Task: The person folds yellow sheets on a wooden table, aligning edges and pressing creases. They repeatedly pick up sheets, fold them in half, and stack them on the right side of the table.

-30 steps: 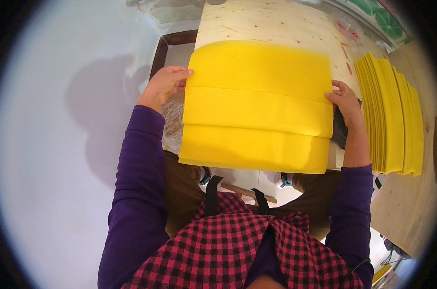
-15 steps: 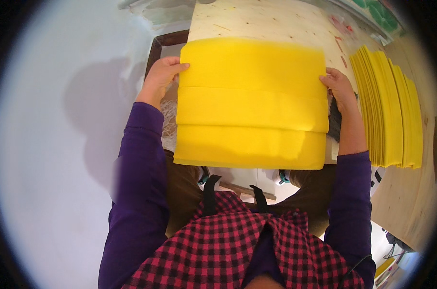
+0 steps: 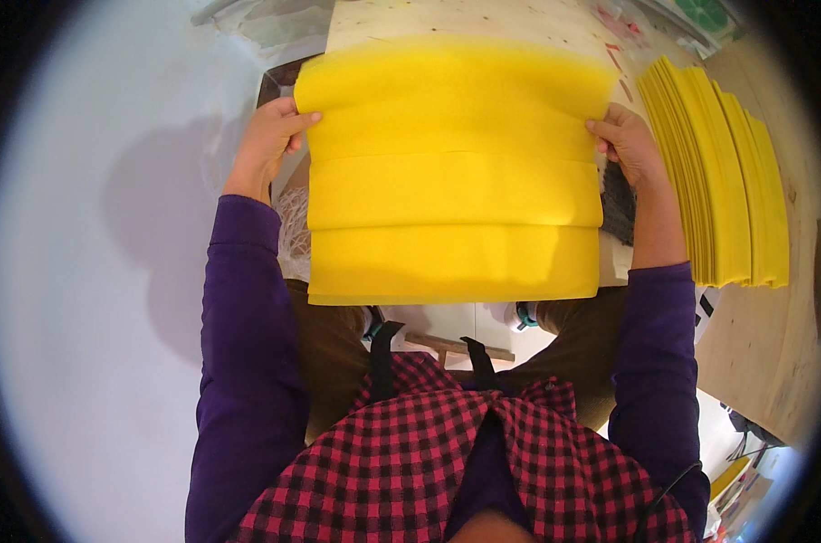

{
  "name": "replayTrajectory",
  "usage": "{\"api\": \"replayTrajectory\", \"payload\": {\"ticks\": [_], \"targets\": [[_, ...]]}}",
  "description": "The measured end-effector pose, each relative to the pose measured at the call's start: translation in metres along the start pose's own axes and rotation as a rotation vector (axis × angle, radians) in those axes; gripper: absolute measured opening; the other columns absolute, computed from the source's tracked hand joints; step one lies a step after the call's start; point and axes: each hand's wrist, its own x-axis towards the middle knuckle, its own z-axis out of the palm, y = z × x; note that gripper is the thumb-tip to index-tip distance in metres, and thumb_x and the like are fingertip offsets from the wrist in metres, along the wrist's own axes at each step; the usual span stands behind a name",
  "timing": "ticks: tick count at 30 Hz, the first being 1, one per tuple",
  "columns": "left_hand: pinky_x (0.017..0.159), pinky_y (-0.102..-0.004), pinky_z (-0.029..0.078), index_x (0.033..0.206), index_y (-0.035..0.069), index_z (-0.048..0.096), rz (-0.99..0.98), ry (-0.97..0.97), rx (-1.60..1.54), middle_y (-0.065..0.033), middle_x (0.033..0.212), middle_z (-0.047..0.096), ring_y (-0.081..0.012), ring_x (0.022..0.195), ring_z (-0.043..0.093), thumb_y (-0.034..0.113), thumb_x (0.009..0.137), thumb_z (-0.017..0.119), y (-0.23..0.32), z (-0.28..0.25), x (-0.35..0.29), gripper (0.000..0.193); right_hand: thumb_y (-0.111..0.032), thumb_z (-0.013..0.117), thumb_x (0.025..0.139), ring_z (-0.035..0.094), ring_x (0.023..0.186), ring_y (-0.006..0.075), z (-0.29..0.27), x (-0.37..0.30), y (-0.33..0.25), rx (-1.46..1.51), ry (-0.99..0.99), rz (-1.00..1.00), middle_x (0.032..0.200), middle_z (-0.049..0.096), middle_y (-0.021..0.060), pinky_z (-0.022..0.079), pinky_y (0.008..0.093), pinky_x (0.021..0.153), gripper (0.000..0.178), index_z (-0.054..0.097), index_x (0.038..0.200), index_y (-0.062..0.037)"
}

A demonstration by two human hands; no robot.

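Note:
A wide yellow fabric piece (image 3: pixel 456 185), with folds or layers running across it, spans the space between my hands above my knees. My left hand (image 3: pixel 270 136) pinches its left edge near the far corner, thumb on top. At the right edge, my right hand (image 3: pixel 626 143) grips it the same way, thumb over the cloth. The far edge curves and looks blurred. How many layers lie beneath cannot be seen.
To my right, a stack of folded yellow fabric (image 3: pixel 723 185) lies on a wooden surface (image 3: pixel 773 353). A pale speckled board (image 3: pixel 447 18) extends beyond the cloth. White stringy material (image 3: pixel 293 231) shows at the left, and a dark fuzzy item (image 3: pixel 617 204) near my right wrist. A pale wall (image 3: pixel 76 271) rises at left.
The yellow fabric and both hands have shifted slightly left and away from me in the view. Its far part now bulges and flares wider. Both hands keep their grip.

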Motion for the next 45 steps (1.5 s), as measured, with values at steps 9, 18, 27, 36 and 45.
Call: {"api": "replayTrajectory", "payload": {"ticks": [9,18,27,36,45], "targets": [[0.049,-0.019,0.043,0.1,0.004,0.064,0.061,0.029,-0.06,-0.0005,0.079,0.065,-0.0059,0.056,0.057,0.009,0.085,0.069,-0.007,0.004,-0.009,0.016,-0.004,0.064,0.087,0.069,0.081,0.0171,0.007,-0.01,0.004,0.121,0.009,-0.011,0.093,0.067,0.0095,0.057,0.0239,0.071,0.018,0.06,0.103,0.0026],[0.045,-0.0182,0.04,0.107,0.002,0.065,0.097,0.032,-0.086,0.0011,0.078,0.065,-0.0048,0.047,0.051,0.008,0.085,0.068,0.0,0.008,-0.017,0.023,-0.003,0.066,0.087,0.069,0.087,0.0209,0.01,-0.012,0.001,0.123,0.024,0.004,0.097,0.067,0.0148,0.058,0.0257,0.075,0.017,0.058,0.101,0.0053],[0.057,-0.02,0.046,0.106,0.002,0.064,0.077,0.06,-0.144,-0.0013,0.085,0.067,-0.008,0.061,0.059,0.006,0.086,0.066,0.003,0.01,-0.014,0.02,-0.002,0.063,0.088,0.069,0.089,0.0206,0.015,-0.015,-0.001,0.134,0.006,-0.01,0.099,0.068,0.0148,0.056,0.0276,0.081,0.015,0.059,0.102,0.0052],[0.079,-0.0268,0.051,0.096,-0.001,0.066,0.199,-0.012,-0.029,-0.0112,0.104,0.068,-0.0182,0.09,0.066,-0.002,0.084,0.062,-0.013,-0.001,-0.014,0.013,0.002,0.062,0.086,0.065,0.094,0.0174,0.004,-0.015,0.012,0.168,-0.133,-0.094,0.102,0.067,0.0117,0.051,0.0271,0.089,0.008,0.064,0.093,0.0006],[0.082,-0.0254,0.049,0.081,-0.001,0.069,0.345,-0.056,0.089,-0.01,0.112,0.065,-0.0168,0.096,0.062,-0.011,0.077,0.06,-0.035,-0.005,-0.018,0.015,0.01,0.047,0.082,0.059,0.084,0.0121,-0.003,-0.02,0.024,0.174,-0.15,-0.091,0.113,0.066,0.0073,0.047,0.0225,0.074,0.022,0.064,0.085,-0.0031]]}}
